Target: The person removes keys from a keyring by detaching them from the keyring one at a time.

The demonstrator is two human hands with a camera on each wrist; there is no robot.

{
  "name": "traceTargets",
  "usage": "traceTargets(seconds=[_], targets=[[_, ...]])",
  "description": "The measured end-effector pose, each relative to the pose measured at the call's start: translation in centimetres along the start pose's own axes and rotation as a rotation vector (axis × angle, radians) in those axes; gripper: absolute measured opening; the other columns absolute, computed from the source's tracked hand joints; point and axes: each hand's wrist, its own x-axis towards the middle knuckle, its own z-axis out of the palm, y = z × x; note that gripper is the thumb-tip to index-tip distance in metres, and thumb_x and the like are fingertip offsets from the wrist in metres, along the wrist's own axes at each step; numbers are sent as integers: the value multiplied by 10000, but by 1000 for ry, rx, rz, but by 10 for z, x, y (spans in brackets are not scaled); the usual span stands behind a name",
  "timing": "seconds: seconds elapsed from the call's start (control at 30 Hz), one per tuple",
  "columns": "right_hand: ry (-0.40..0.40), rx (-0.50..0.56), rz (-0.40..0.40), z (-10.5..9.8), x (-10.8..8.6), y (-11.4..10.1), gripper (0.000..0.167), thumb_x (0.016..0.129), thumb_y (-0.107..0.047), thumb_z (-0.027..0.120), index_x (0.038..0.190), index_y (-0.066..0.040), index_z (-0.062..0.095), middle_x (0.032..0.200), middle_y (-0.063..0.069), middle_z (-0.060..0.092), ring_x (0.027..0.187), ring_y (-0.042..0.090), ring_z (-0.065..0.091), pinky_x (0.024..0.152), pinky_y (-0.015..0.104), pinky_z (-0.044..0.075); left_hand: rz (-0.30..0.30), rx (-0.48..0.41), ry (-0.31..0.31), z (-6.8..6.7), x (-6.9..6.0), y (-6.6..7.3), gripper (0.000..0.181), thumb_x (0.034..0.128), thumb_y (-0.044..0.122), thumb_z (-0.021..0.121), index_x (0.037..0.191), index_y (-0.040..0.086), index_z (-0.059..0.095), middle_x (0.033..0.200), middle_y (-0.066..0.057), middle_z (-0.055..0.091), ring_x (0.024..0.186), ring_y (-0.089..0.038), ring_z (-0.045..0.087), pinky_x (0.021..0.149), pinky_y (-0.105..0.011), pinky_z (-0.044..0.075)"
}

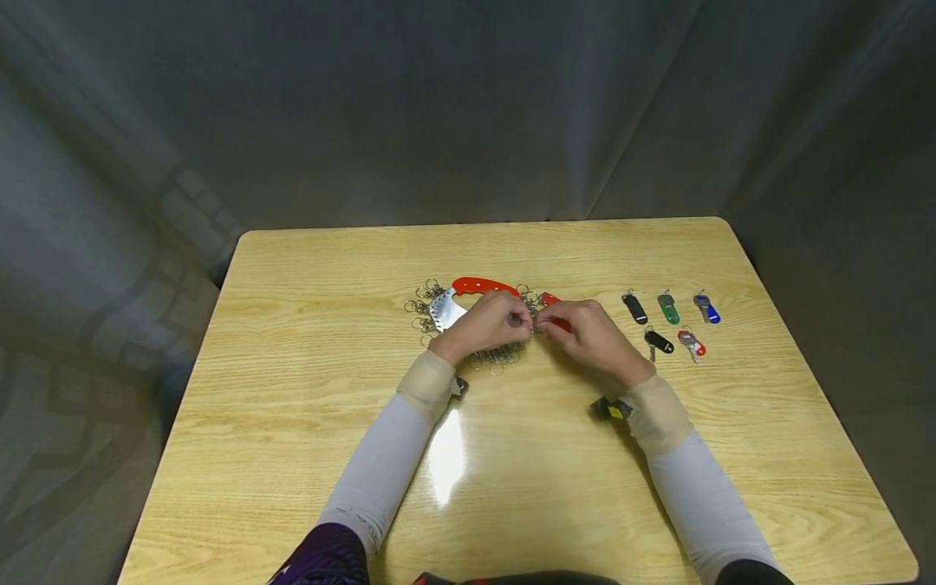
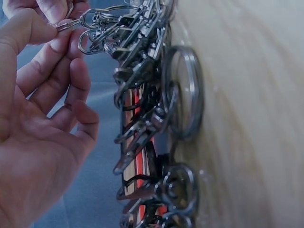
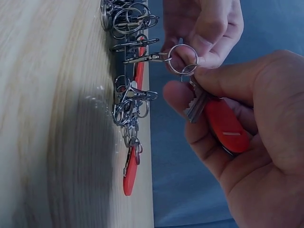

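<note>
A metal key holder with a red handle (image 1: 475, 284) lies at the table's middle, its curved edge hung with snap clips and split rings (image 2: 183, 92). My left hand (image 1: 491, 323) is over its right side, thumb and finger pinching a split ring (image 3: 182, 45) on one of the clips. Close against it, my right hand (image 1: 588, 337) grips a red key tag (image 3: 227, 126) with a silver key (image 3: 196, 107). The tag's small ring meets the split ring at my fingertips; whether it is threaded on, I cannot tell. Another red tag (image 3: 129, 173) hangs on the holder.
To the right on the wooden table (image 1: 292, 422) lie several key tags with keys: black (image 1: 634, 309), green (image 1: 669, 309), blue (image 1: 708, 309), a second black (image 1: 660, 340) and red (image 1: 691, 344). Grey curtains (image 1: 453, 114) stand behind the table.
</note>
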Motion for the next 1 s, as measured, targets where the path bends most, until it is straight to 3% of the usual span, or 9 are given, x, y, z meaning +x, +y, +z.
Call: traceTargets(seconds=[0.13, 0.37, 0.63, 0.83, 1.0], targets=[[-3, -6, -4, -1, -1, -1, 119, 980, -18, 735, 1080, -39, 796, 1041, 101, 804, 913, 231, 767, 818, 421, 626, -5, 10, 0, 1, 1, 1, 110, 899, -4, 717, 952, 59, 789, 903, -13, 752, 845, -125, 609, 873, -213, 511], [18, -41, -26, 0, 0, -5, 92, 990, -40, 735, 1061, -44, 794, 1004, 83, 798, 778, 156, 691, 722, 371, 595, -34, 17, 12, 4, 2, 1, 130, 897, -6, 723, 964, 83, 791, 908, -11, 759, 827, -110, 632, 853, -185, 530], [26, 7, 32, -1, 2, -11, 91, 977, -42, 754, 1056, -41, 800, 1021, 93, 802, 912, 228, 761, 811, 423, 624, -105, -65, -25, 0, 1, 1, 107, 946, 30, 736, 1029, 48, 802, 949, -36, 763, 827, -114, 661, 807, -189, 565], [50, 48, 61, -2, 3, -12, 105, 936, -41, 801, 1040, -58, 813, 1028, 73, 812, 857, 186, 734, 760, 379, 586, -93, -51, -33, -1, 1, 1, 93, 960, 52, 740, 1021, 48, 809, 972, -34, 767, 860, -118, 649, 845, -209, 547], [45, 69, 63, 0, 2, -10, 142, 927, 2, 791, 1049, -67, 815, 1044, 70, 813, 960, 229, 767, 837, 400, 606, -102, -55, -45, -1, 1, 1, 89, 980, 71, 743, 1043, 40, 799, 985, -41, 757, 855, -136, 648, 823, -224, 553]])
